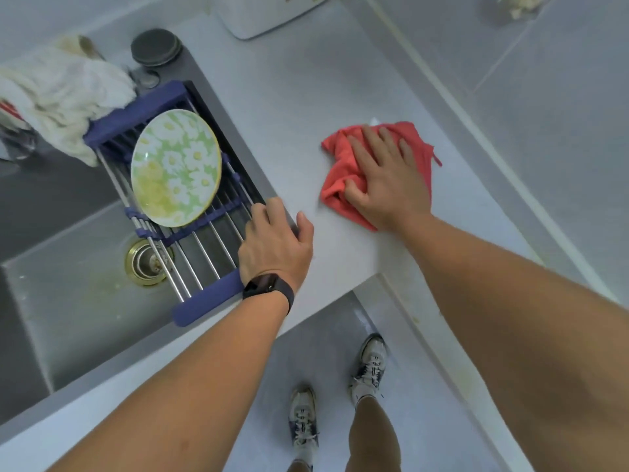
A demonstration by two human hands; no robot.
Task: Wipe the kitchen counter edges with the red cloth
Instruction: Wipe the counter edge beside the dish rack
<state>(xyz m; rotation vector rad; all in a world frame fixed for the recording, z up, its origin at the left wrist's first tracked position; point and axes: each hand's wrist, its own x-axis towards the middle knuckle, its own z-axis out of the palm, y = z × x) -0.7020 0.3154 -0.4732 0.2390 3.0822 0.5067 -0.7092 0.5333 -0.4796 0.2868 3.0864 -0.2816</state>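
Pressing down at centre right, the right hand (pixel 384 178) clutches a crumpled red cloth (pixel 343 172) on the pale grey counter (pixel 289 107). The left hand (pixel 275 243), fingers curled, rests at the sink edge, holding nothing.

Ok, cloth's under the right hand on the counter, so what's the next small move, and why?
Probably slide the right hand, pressing the red cloth, toward the counter edge nearest the feet. The cloth sits mid-counter, not on an edge yet. The left hand rests at the sink rim, bracing.
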